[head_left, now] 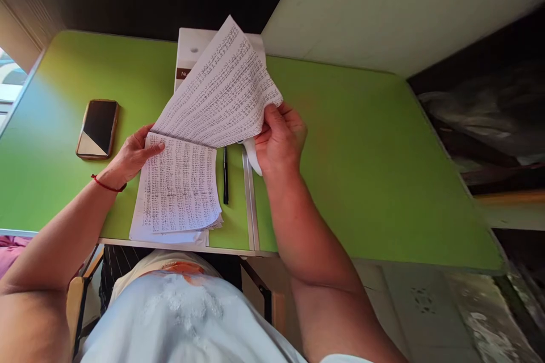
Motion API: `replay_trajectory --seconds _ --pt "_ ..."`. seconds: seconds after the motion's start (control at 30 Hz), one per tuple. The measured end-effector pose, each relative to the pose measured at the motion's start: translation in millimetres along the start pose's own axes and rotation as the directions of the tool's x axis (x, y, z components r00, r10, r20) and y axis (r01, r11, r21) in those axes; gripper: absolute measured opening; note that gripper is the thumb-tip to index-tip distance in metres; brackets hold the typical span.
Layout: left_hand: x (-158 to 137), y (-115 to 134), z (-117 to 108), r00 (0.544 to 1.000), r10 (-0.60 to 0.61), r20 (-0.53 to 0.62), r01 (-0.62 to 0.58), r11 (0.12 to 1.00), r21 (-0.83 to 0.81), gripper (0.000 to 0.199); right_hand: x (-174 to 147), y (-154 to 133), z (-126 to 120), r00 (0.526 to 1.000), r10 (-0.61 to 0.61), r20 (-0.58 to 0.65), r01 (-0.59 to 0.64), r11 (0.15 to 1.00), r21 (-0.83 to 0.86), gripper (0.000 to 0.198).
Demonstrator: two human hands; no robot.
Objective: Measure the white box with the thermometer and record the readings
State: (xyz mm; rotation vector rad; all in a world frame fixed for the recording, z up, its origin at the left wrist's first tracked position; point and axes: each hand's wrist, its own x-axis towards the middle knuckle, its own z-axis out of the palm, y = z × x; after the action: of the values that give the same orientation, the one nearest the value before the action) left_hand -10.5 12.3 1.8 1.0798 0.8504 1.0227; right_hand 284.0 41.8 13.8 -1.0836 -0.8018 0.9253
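A stack of handwritten sheets [181, 187] lies near the table's front edge, its lower corner curled. My left hand [135, 154] grips the stack's upper left edge, thumb flat on the writing and fingers out of sight. One handwritten page [217, 91] is lifted and slanted above the stack, still meeting it along the top edge. My right hand [281, 139] pinches that page's right corner between thumb and fingers. Just right of the stack lies a black pen [225, 176]. A smooth white thing [252, 156], partly hidden, shows beside my right hand.
A phone [97, 129] lies left of the papers on the green table [361, 170]. Behind the raised page is a white box [198, 42] with a brown label. A metal seam [250, 198] crosses the tabletop, and a pale wall [340, 11] borders its back.
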Motion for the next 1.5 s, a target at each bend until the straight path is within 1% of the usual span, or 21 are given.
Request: replay_trajectory --seconds 0.2,0.4,0.5,0.53,0.57,0.63,0.67,0.7,0.73,0.83,0.9,0.97,1.07,1.1,1.17,1.23,1.3,1.33,1.4,1.47,1.5 --pt "1 -5 -6 0.999 -0.014 -0.037 0.014 1.000 -0.010 0.071 -4 2 0 0.999 -0.010 0.034 0.010 1.000 0.004 0.046" --pt "0 -2 -2 0.998 -0.029 -0.053 0.027 0.999 -0.036 0.065 -7 -1 1 0.994 -0.015 0.111 0.024 0.996 -0.082 0.048" --pt "0 3 3 0.998 -0.022 -0.063 0.019 0.999 -0.047 0.059 -14 -16 -3 0.963 0.039 0.268 -0.011 0.994 -0.107 0.051" --pt "1 5 5 0.997 -0.015 -0.076 0.011 0.998 -0.054 0.057 -16 -22 -6 0.916 0.082 0.394 -0.039 0.992 -0.117 0.053" --pt "0 7 8 0.996 -0.010 -0.093 0.004 0.998 -0.062 0.055 -19 -28 -9 0.826 0.139 0.546 -0.075 0.988 -0.139 0.054" --pt "-2 13 12 0.993 -0.027 -0.116 0.019 0.997 -0.068 0.052 -23 -37 -14 0.526 0.269 0.807 -0.123 0.963 -0.241 0.059" --pt "-3 16 14 0.992 -0.041 -0.119 0.034 0.997 -0.066 0.049 -23 -39 -15 0.435 0.287 0.854 -0.121 0.958 -0.260 0.063" --pt "-6 19 16 0.992 -0.055 -0.114 0.049 0.997 -0.060 0.046 -24 -39 -14 0.417 0.280 0.865 -0.109 0.960 -0.259 0.067" --pt "-8 22 18 0.993 -0.065 -0.102 0.060 0.997 -0.053 0.043 -23 -37 -13 0.478 0.249 0.842 -0.088 0.968 -0.236 0.068" --pt "-15 31 24 0.997 -0.059 -0.051 0.058 0.998 -0.038 0.038 -23 -23 -4 0.789 0.102 0.605 0.030 0.979 -0.204 0.061" --pt "-17 33 27 0.999 -0.045 -0.023 0.044 0.998 -0.044 0.040 -24 -12 3 0.863 0.088 0.498 0.062 0.959 -0.278 0.054" --pt "-15 31 27 1.000 -0.019 -0.015 0.018 0.999 -0.044 0.041 -26 -4 7 0.830 0.193 0.524 0.011 0.932 -0.361 0.054" --pt "-9 23 20 0.999 0.024 -0.039 -0.026 0.999 -0.046 0.042 -28 0 8 0.694 0.373 0.615 -0.089 0.893 -0.440 0.047" --pt "-6 21 16 0.997 0.034 -0.068 -0.037 0.998 -0.047 0.044 -28 -1 7 0.683 0.385 0.621 -0.095 0.889 -0.447 0.045" --pt "-3 18 11 0.978 0.098 -0.183 -0.103 0.995 -0.020 0.047 -28 -3 7 0.727 0.342 0.595 -0.061 0.896 -0.440 0.041" --pt "-5 19 13 0.910 0.254 -0.327 -0.232 0.967 0.104 0.039 -30 -7 7 0.798 0.263 0.543 -0.017 0.910 -0.415 0.039" --pt "-13 24 25 0.835 0.409 -0.368 -0.323 0.906 0.274 0.030 -37 -14 10 0.842 0.209 0.497 -0.002 0.923 -0.384 0.040" --pt "-19 26 34 0.856 0.405 -0.321 -0.307 0.898 0.315 0.029 -42 -19 12 0.850 0.192 0.490 -0.001 0.932 -0.363 0.042" --pt "-30 29 55 0.963 0.249 -0.107 -0.205 0.928 0.312 0.044 -55 -32 16 0.818 0.169 0.549 0.008 0.952 -0.306 0.051" --pt "-39 30 72 0.985 0.171 -0.004 -0.164 0.948 0.274 0.069 -70 -45 21 0.704 0.120 0.700 0.064 0.971 -0.231 0.065" --pt "-42 30 77 0.990 0.138 0.012 -0.137 0.959 0.248 0.068 -75 -50 23 0.639 0.087 0.764 0.107 0.974 -0.201 0.070"
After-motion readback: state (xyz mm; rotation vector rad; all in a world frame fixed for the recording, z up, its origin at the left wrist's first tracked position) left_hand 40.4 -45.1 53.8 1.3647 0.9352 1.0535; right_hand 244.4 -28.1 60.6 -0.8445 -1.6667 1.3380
